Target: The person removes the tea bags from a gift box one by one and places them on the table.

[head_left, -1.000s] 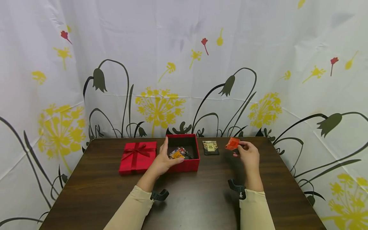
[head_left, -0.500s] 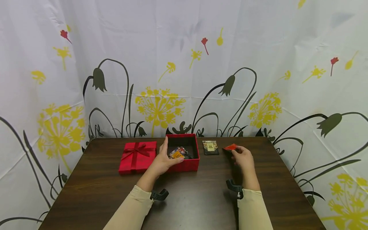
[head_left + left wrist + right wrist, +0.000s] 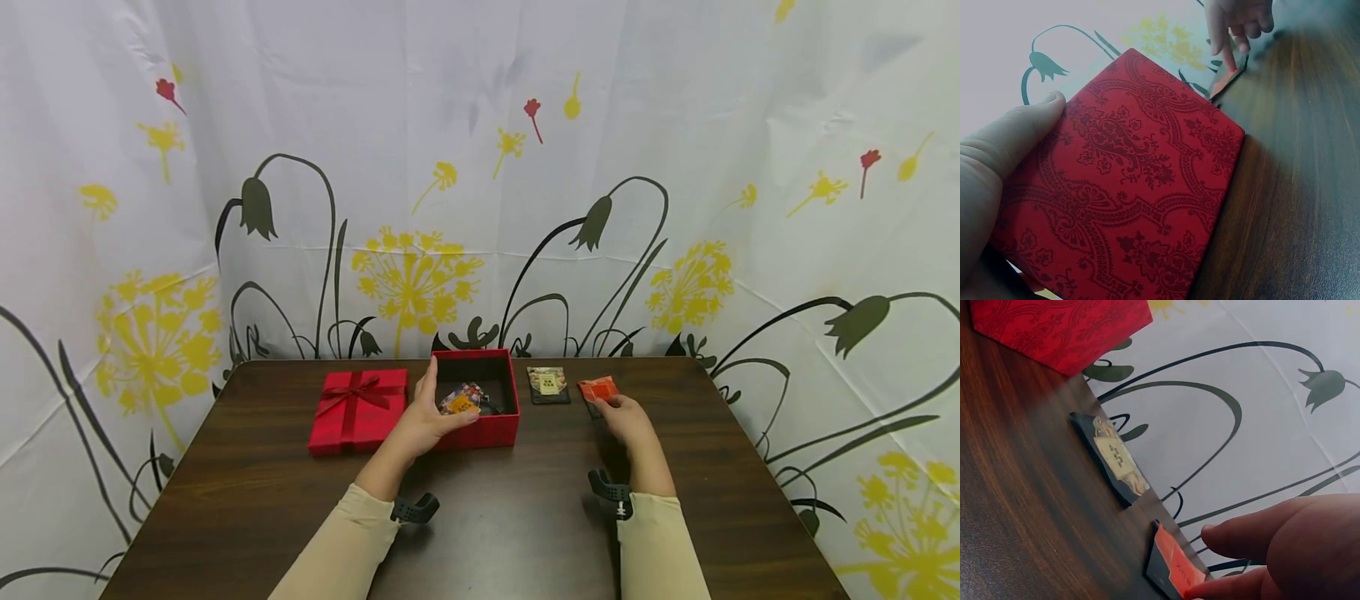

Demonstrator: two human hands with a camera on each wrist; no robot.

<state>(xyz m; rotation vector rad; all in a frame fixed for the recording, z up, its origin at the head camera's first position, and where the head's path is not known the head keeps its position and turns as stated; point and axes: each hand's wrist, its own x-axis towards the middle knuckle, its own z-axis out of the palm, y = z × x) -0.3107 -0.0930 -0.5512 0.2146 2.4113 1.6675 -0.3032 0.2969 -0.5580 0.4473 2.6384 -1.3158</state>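
Note:
A red, patterned gift box (image 3: 480, 432) stands lidless at the back middle of the table, its dark inside holding small colourful and orange packets (image 3: 462, 400). My left hand (image 3: 420, 421) rests at its left front corner, straight fingers along the side and the thumb (image 3: 1029, 125) along the front rim. An orange-topped, dark packet (image 3: 597, 388) lies right of the box. Over its near end is my right hand (image 3: 632, 421); a fingertip touches the packet in the right wrist view, while the thumb stands apart from it. A black packet with a pale label (image 3: 549, 385) lies between box and orange packet.
The box's red lid (image 3: 358, 417), tied with a ribbon bow, lies left of the box. Behind the brown wooden table (image 3: 510, 533) hangs a white curtain (image 3: 480, 108) with a flower print, close to the back edge.
The right hand has moved left and down with the orange packet, laid it on the table beside the black one, and spread its fingers. The left hand has stayed at the box.

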